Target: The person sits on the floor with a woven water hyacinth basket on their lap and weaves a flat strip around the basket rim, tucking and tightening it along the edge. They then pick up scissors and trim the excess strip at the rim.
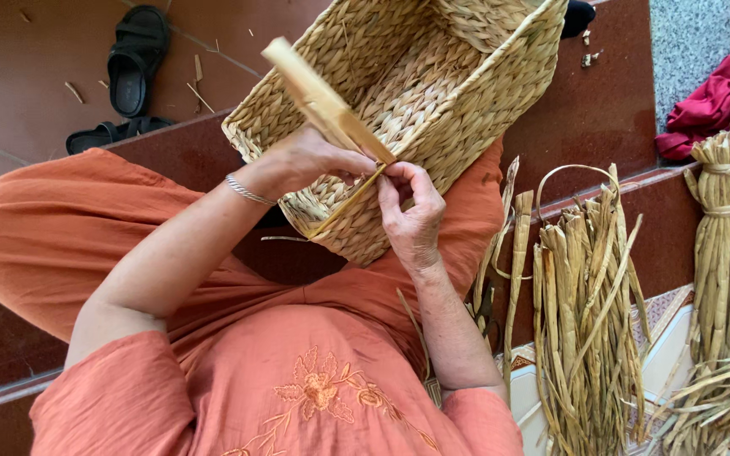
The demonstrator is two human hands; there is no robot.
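The person's right hand pinches a thin reed strand at the rim of the woven basket, which rests tilted on the lap; the left hand grips a flat wooden tool laid against that same rim. To the right lie bundles of dried reeds, and farther off black sandals sit on the red floor

1 head view, steeply downward, close

Tilted woven straw basket on the lap; flat pale reed strip angled across its rim
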